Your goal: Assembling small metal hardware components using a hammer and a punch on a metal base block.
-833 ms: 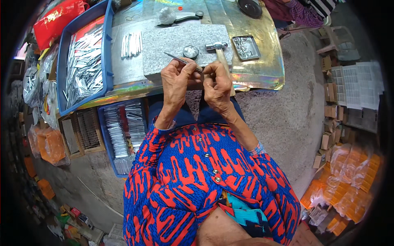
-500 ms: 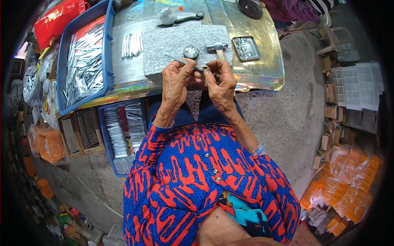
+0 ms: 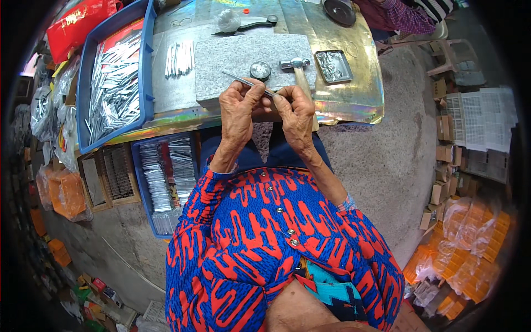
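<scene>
— Where is the rod [image 3: 235,77]?
— Over the near edge of the block [image 3: 218,52]. Fingers of the left hand [image 3: 238,110] grasp its middle, probably for steadiness; those of the right hand [image 3: 296,116] pinch its end.
— Why is the hammer [image 3: 295,63] so?
— Handle [image 3: 302,83] points nearer, seemingly for easy reach.

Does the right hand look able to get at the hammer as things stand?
Probably yes: nothing covers the head of the hammer on the grey block, and its handle runs by the right hand. That hand appears busy with a slim metal rod, though.
</scene>
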{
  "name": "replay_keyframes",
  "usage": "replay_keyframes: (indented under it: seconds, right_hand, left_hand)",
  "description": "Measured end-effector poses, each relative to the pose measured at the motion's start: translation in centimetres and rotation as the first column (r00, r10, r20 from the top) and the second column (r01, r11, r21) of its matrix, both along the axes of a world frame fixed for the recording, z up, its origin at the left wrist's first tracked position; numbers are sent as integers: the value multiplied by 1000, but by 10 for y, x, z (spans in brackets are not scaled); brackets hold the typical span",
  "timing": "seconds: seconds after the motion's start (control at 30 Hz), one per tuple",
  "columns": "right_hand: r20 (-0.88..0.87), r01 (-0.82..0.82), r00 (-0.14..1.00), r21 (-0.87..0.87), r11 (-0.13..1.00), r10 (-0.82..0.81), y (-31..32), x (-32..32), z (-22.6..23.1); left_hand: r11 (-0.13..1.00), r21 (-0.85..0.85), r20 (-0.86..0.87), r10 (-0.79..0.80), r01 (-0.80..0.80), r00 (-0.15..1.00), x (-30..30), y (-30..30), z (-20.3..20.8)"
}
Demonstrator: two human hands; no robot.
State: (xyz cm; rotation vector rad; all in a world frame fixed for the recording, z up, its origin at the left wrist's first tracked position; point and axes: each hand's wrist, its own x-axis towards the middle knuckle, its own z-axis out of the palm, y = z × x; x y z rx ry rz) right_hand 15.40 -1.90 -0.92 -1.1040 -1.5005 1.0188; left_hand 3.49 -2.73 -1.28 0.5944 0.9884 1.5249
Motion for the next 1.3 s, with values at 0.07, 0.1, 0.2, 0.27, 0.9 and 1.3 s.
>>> replay_keyframes:
  seconds: [0.07,0.1,0.2,0.27,0.9,1.3]
  right_hand:
    - [-127,-38,992,-141,989,20,1,0,-6]
    - [-252,-92,967,-274,957,20,3,-1,-8]
    - [-477,-223,878,-338,914,37,10,-2,1]
    - [-528,-251,849,-338,907,38,16,-5,2]
    - [-475,-271,875,-320,908,94,28,18,6]
    - [-246,-192,960,-220,956,136,42,13,29]
  left_hand:
    - [1000,20,-158,-11,15,987,-3,1,5]
    - [999,37,-312,-19,32,950,-5,3,7]
    - [982,188,-440,66,20,896,-8,12,8]
    - [978,211,-453,91,7,887,-11,21,7]
    - [986,147,-654,38,78,755,-24,65,9]
    - [928,316,-835,174,196,522,-29,65,-1]
